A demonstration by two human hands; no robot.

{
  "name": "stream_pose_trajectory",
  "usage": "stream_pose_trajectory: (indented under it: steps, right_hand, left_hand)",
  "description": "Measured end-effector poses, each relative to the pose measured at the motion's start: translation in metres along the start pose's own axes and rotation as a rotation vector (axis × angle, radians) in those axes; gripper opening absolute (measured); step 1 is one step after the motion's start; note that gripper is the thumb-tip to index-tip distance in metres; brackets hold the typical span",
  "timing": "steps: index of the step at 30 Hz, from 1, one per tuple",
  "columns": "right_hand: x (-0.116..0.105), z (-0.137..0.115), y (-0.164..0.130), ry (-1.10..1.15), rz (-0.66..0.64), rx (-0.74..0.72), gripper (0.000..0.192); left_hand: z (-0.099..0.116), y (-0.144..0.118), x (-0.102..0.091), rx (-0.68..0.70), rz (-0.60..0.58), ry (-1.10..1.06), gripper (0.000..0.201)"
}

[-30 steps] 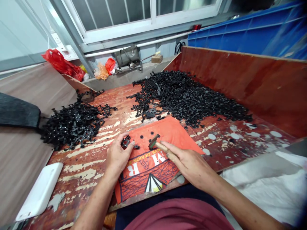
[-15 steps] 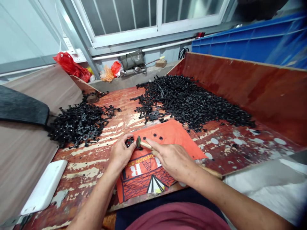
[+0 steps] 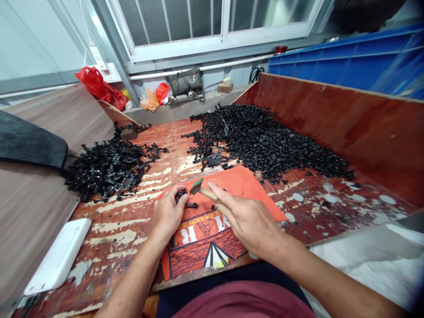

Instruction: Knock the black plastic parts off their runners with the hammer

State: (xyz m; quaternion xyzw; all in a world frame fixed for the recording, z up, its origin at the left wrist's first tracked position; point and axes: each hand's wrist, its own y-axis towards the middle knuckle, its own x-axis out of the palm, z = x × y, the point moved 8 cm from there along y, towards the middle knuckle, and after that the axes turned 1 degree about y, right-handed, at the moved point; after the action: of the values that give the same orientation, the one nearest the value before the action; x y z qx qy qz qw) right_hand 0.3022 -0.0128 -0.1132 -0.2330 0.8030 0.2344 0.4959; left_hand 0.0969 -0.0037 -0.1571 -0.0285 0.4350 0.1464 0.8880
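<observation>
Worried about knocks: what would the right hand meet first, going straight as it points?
Leading with its green-grey-headed, wooden-handled hammer, the right hand would probably meet the bare left hand first; depth is unclear, so the hammer might pass over it.

Hammer handle (image 3: 208, 194) wooden; cloth (image 3: 243, 183) matt; black parts (image 3: 107, 170) glossy; tabletop (image 3: 130, 221) scuffed.

From my remote seat I see a red plastic bag (image 3: 101, 89) below a wall socket (image 3: 96, 54), a blue plastic crate (image 3: 344, 62) far right, and a white phone-like device (image 3: 58, 257) at left.
</observation>
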Motion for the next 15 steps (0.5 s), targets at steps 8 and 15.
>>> stream_pose_trajectory:
  steps: [8,15]
  right_hand:
    - [0.001,-0.011,0.000,0.020,-0.029,-0.010,0.050]
    - [-0.029,0.047,-0.035,0.497,0.101,0.146,0.043]
  left_hand:
    - [-0.004,0.000,0.004,0.070,-0.031,-0.034,0.030]
    - [0.016,0.024,-0.074,0.186,-0.054,0.218,0.049]
